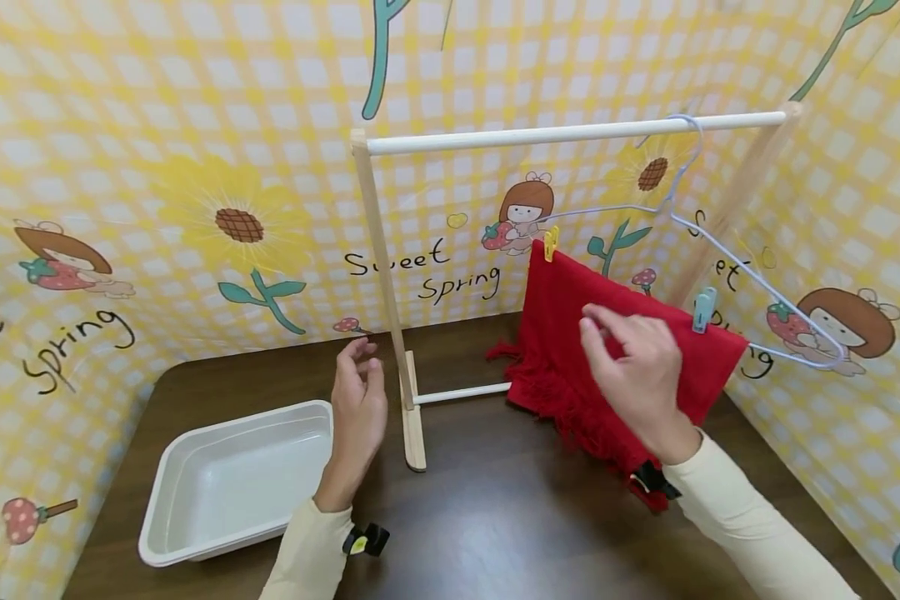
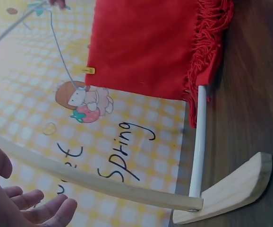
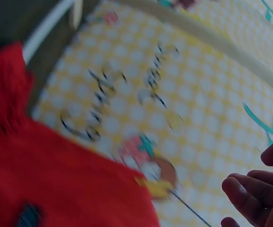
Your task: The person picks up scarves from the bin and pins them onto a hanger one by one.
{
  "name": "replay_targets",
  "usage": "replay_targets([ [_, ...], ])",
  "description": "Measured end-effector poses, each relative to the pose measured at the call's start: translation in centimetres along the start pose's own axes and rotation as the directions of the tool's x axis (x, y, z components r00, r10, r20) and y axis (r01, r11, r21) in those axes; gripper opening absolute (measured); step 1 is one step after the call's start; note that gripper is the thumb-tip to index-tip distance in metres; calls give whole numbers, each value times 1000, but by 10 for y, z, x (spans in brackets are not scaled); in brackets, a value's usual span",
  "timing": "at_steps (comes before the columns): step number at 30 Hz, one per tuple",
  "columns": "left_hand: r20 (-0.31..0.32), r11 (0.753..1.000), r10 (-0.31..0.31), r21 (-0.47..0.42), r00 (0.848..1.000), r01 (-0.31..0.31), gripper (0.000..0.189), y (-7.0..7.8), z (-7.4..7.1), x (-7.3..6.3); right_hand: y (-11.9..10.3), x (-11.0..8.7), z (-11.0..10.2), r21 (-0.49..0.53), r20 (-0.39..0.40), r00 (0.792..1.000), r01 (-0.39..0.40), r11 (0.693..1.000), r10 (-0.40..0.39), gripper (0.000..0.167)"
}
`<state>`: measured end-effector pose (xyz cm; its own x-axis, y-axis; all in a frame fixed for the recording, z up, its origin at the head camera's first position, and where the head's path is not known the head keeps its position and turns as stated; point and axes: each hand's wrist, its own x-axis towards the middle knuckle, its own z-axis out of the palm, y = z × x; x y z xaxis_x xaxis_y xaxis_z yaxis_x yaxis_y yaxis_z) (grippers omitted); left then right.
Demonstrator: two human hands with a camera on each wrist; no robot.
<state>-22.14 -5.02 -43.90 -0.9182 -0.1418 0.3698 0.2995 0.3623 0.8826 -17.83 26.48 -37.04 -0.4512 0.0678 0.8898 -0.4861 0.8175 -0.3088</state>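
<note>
A red fringed scarf (image 1: 570, 308) hangs folded over the lower bar of a pale blue clothes hanger (image 1: 750, 271), which hooks on the rack's top rail. Two clothespins grip its upper edge: a yellow clothespin (image 1: 551, 243) at the left corner and a light blue clothespin (image 1: 703, 310) farther right. In front of the scarf, in the head view, is my right hand (image 1: 637, 375), fingers loosely bent and holding nothing. My left hand (image 1: 358, 408) hovers beside the rack's left post, its relaxed fingers empty; the left wrist view shows these fingers (image 2: 42, 208) near the post.
The wooden rack (image 1: 381, 258) with white rails (image 1: 510, 136) stands on a dark brown table (image 1: 480, 517). A white plastic basin (image 1: 225, 479) sits to its left. Yellow checked cloth (image 1: 270, 100) with printed flowers and figures covers the walls behind and beside the table.
</note>
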Motion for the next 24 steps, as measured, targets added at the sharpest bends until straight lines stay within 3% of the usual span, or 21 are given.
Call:
replay_targets([
  [7, 32, 995, 50, -90, 998, -47, 37, 11, 6, -20, -19, -43, 44, 101, 128, 992, -5, 995, -8, 23],
  [11, 73, 973, 127, -202, 989, -110, 38, 20, 17, -38, -50, -66, 68, 244, 227, 973, -98, 965, 41, 40],
  [13, 93, 955, 183, -255, 979, -154, 41, 25, 24, -46, -67, -74, 78, 320, 303, 951, -163, 933, 62, 49],
  [16, 125, 936, 240, -294, 963, -195, 46, 33, 33, -57, -92, -81, 85, 422, 412, 906, -281, 862, 94, 53],
  [19, 140, 929, 260, -304, 955, -209, 49, 39, 40, -66, -111, -86, 88, 498, 479, 871, -373, 783, 110, 53],
  [21, 136, 928, 257, -309, 957, -206, 50, 43, 43, -71, -120, -89, 89, 533, 497, 861, -404, 744, 112, 52],
  [24, 121, 921, 268, -323, 956, -217, 52, 45, 45, -77, -128, -93, 90, 559, 493, 862, -417, 717, 117, 52],
])
